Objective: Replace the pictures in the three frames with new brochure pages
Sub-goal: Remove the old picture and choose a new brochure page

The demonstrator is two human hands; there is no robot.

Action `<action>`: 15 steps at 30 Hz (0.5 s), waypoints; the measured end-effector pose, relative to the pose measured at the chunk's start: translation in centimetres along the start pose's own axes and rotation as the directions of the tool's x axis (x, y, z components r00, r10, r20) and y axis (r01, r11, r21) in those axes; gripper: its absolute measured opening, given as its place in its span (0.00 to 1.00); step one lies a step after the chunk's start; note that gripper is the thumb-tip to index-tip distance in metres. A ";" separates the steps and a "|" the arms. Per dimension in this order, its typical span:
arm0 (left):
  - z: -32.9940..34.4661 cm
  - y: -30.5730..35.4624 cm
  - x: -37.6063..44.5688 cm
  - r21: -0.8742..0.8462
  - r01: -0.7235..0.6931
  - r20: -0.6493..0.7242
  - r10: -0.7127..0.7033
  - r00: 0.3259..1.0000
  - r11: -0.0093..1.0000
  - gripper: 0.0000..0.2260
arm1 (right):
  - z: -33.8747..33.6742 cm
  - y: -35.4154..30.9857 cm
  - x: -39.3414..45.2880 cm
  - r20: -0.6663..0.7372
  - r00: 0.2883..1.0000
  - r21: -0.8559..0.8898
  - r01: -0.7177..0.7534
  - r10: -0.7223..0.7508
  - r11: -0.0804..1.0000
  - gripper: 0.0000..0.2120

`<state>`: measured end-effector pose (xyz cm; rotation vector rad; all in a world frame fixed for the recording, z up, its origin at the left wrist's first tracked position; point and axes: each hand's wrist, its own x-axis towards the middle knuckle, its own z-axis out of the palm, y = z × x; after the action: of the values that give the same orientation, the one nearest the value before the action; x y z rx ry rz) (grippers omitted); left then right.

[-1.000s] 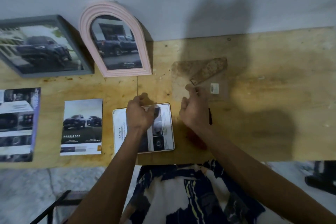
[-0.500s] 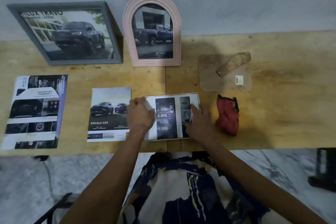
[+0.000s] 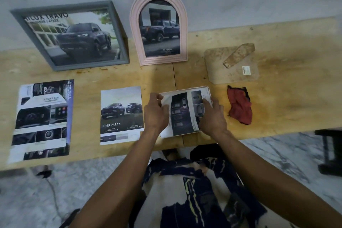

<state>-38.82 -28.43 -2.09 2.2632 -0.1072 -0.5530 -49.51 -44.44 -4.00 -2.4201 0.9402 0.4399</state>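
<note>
A small white frame (image 3: 207,89) lies flat near the table's front edge with a brochure page (image 3: 182,113) on it. My left hand (image 3: 155,115) pinches the page's left edge, which curls up. My right hand (image 3: 212,116) rests with spread fingers on the page's right side. A grey square frame (image 3: 72,37) and a pink arched frame (image 3: 159,26) lean on the wall, each showing a truck picture. The small frame's brown backing board (image 3: 231,65) with its stand lies at the back right.
Two loose brochure pages lie to the left: a "Double Cab" page (image 3: 121,115) and a larger interior page (image 3: 41,120). A red cloth (image 3: 240,107) lies right of the small frame. The plywood table (image 3: 296,83) ends just before my lap. A dark object (image 3: 329,152) stands on the floor at right.
The view swung left and pulled back. My right hand came from the backing board down onto the page. The red cloth, hidden before, now lies uncovered. My left hand lifted the page's left edge.
</note>
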 end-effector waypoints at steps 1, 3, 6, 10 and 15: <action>-0.2 0.0 -0.1 -0.028 -0.041 -0.007 0.041 0.999 0.999 0.10 | 0.1 -0.2 0.1 -0.015 1.000 0.001 0.003 -0.003 1.000 0.39; -0.6 0.0 -0.1 -0.086 -0.121 -0.024 0.120 0.993 0.989 0.09 | 0.1 -0.7 0.0 -0.051 0.999 0.005 0.000 0.000 1.000 0.40; -1.1 -0.1 -0.6 -0.126 -0.202 -0.082 0.192 0.978 0.971 0.04 | 0.1 -1.8 -0.8 -0.140 0.990 -0.001 0.033 -0.033 0.999 0.38; -2.4 1.2 -1.3 -0.137 -0.248 -0.132 0.231 0.964 0.959 0.03 | -1.4 -3.5 -1.4 -0.322 0.922 -0.055 0.208 -0.215 0.977 0.35; -4.6 2.4 -2.3 -0.173 -0.358 -0.235 0.314 0.920 0.918 0.06 | -5.3 -6.8 -2.5 -0.379 0.839 -0.069 0.394 -0.390 0.916 0.26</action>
<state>-38.73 -26.39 3.18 2.0175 -0.3156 -0.1396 -45.96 -41.70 3.79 -2.6506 0.5551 -0.2034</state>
